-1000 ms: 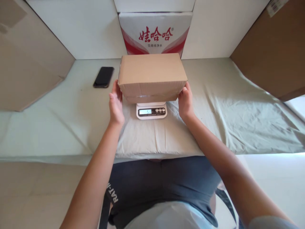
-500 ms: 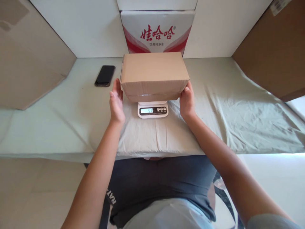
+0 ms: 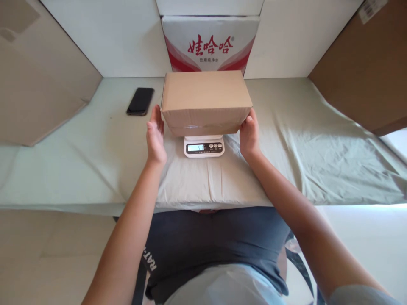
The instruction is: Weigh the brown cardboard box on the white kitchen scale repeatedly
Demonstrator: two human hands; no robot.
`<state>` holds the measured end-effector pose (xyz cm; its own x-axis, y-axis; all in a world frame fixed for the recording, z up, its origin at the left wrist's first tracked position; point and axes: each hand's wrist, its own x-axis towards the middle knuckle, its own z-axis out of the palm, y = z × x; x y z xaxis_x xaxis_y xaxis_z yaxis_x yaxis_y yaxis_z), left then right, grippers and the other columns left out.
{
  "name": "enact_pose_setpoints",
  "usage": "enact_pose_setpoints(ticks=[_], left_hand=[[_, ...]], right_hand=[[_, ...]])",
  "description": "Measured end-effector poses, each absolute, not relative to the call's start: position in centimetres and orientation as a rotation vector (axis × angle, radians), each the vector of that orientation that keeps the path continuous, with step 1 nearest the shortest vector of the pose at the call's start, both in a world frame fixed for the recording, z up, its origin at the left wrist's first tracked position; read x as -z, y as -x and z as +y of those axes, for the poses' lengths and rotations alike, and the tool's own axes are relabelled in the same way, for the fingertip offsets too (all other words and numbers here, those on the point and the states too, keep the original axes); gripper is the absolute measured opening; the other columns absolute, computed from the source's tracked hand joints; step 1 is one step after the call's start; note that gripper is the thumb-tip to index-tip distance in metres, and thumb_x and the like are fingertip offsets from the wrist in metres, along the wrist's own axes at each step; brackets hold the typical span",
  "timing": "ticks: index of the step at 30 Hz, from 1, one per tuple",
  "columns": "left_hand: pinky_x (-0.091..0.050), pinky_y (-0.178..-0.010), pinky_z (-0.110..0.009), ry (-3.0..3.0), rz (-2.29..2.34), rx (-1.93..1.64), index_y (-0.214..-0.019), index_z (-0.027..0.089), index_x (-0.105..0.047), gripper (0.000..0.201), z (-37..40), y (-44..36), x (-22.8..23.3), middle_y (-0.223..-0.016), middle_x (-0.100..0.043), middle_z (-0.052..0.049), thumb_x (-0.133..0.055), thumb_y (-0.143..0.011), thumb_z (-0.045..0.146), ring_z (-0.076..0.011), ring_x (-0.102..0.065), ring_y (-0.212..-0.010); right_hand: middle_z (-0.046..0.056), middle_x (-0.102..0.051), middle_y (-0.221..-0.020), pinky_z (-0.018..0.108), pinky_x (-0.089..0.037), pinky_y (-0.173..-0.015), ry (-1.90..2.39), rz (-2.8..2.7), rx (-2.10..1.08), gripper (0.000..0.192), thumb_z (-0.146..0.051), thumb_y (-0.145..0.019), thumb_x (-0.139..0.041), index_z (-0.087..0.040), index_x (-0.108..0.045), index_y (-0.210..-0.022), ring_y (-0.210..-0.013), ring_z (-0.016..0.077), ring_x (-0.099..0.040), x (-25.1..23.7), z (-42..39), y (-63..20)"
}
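A closed brown cardboard box (image 3: 206,91) rests on a small white digital scale (image 3: 204,153), hiding its weighing plate. Digits that look like 51 show on the scale's lit display. At the box's left side is my left hand (image 3: 155,140), palm inward and fingers stretched out, with the fingertips beside the box's front left edge. My right hand (image 3: 249,133) lies along the opposite side, open against the lower front right corner. Part of its fingers is hidden by the box. Whether either palm presses on the cardboard, I cannot tell.
A black phone (image 3: 140,101) lies left of the box on the pale green cloth (image 3: 127,169). Behind stands a white and red printed carton (image 3: 211,44). Large cardboard pieces rise at the left (image 3: 41,76) and right (image 3: 362,67). The table's front edge is close to my body.
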<state>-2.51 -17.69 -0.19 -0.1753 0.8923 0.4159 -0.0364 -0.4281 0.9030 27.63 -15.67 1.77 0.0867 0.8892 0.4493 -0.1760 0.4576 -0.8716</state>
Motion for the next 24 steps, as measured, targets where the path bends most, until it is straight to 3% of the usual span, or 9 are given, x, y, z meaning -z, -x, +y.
enact_pose_setpoints(ticks=[7,16,24], left_hand=[[-0.019,-0.141,-0.045,-1.345,1.044,-1.701,-0.161,0.039,-0.049,0.090,-17.8,2.3,0.0,-0.179,-0.037,0.001,-0.035,-0.090,0.093,-0.0256,-0.024,-0.171],[-0.020,-0.141,-0.046,-1.318,1.053,-1.692,-0.157,0.039,-0.053,0.091,-18.3,1.8,-0.7,-0.178,-0.040,0.001,-0.040,-0.087,0.095,-0.0268,-0.025,-0.170],[-0.025,-0.140,-0.045,-1.383,1.013,-1.678,-0.154,0.036,-0.058,0.090,-18.3,1.9,-1.1,-0.176,-0.043,0.000,-0.039,-0.088,0.094,-0.0278,-0.030,-0.169]], right_hand=[[0.002,-0.073,-0.134,0.056,-0.040,-0.135,0.737,-1.216,-0.922,0.044,-0.066,-0.089,-0.059,-0.037,-0.068,-0.121,-0.152,0.0323,-0.053,-2.2,-16.2,-27.4],[0.002,-0.071,-0.142,0.059,-0.038,-0.135,0.749,-1.247,-0.900,0.049,-0.069,-0.091,-0.055,-0.037,-0.066,-0.127,-0.155,0.0324,-0.050,-1.8,-15.8,-27.5],[0.001,-0.071,-0.142,0.052,-0.041,-0.135,0.737,-1.273,-0.914,0.046,-0.067,-0.093,-0.054,-0.037,-0.066,-0.126,-0.155,0.0311,-0.051,-1.9,-16.0,-27.4]])
